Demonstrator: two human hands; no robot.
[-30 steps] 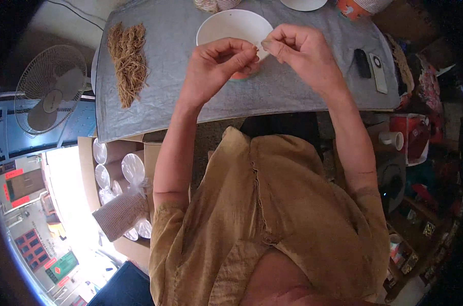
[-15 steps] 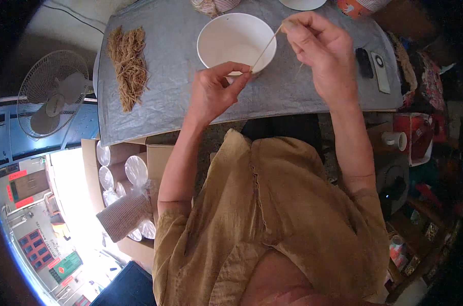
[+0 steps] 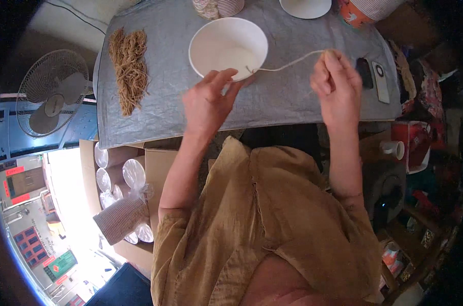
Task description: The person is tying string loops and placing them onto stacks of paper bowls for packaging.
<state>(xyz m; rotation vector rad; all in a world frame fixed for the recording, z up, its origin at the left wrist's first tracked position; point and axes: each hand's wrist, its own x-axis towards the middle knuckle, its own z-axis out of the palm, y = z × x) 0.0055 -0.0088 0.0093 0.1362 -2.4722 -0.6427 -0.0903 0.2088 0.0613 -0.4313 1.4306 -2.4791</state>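
Note:
A white paper tub (image 3: 226,38) stands on the grey-covered table in front of me. My left hand (image 3: 209,102) is at its near rim, fingers over the edge and thumb on the outside, apparently gripping the wall. A thin pale cord (image 3: 292,62) runs from the rim beside those fingers, a short end curling inside the tub. To the right, my right hand (image 3: 338,84) pinches the cord's other end between thumb and forefinger. The cord sags slightly between tub and hand. Whether it passes through a hole in the rim, I cannot tell.
Bundled brown cords (image 3: 128,71) lie at the table's left. Stacked tubs (image 3: 366,10) and a white lid-like disc (image 3: 307,6) are at the far edge. A dark phone (image 3: 363,72) lies on the right. A fan (image 3: 53,97) and a carton of wrapped tubs (image 3: 157,173) stand left.
My right hand has moved right and down with the cord end. The cord now reaches the tub's rim instead of my left fingertips. My left hand has shifted onto the tub, which moved slightly left.

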